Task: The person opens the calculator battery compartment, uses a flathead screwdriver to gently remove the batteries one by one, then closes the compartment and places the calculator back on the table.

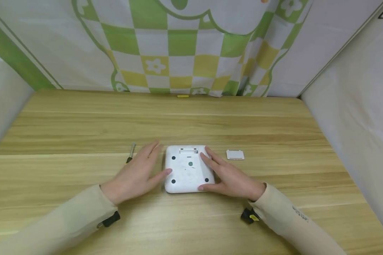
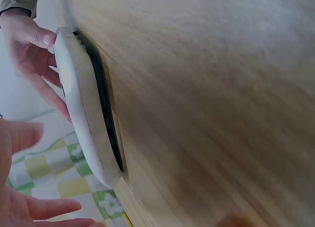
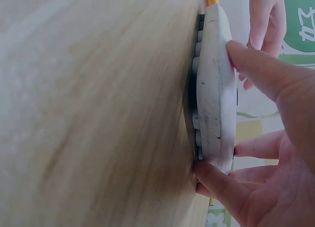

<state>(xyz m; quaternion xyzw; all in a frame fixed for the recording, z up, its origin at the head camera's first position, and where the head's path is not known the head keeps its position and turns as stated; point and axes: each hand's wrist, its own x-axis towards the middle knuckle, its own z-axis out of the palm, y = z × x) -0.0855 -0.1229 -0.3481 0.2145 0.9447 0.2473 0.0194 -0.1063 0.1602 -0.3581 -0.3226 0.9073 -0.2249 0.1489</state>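
Note:
A white calculator [image 1: 188, 173] lies face down on the table, its keys [image 3: 198, 64] toward the wood in the right wrist view. Dark round feet dot its back, and an uncovered battery compartment [image 1: 187, 151] shows near the far edge. My right hand [image 1: 231, 177] holds the calculator's right side, thumb at the near corner and fingers along the far right. On the other side my left hand [image 1: 137, 173] hovers with straight fingers, its thumb overlapping the left edge in the head view. A small white battery cover [image 1: 235, 154] lies to the right, beyond my right hand.
A screwdriver [image 1: 131, 153] with a dark handle lies left of the calculator, partly hidden by my left hand. A small yellow object [image 1: 183, 96] sits at the wooden table's [image 1: 83, 127] back edge, before a green-and-white checkered curtain [image 1: 182, 42].

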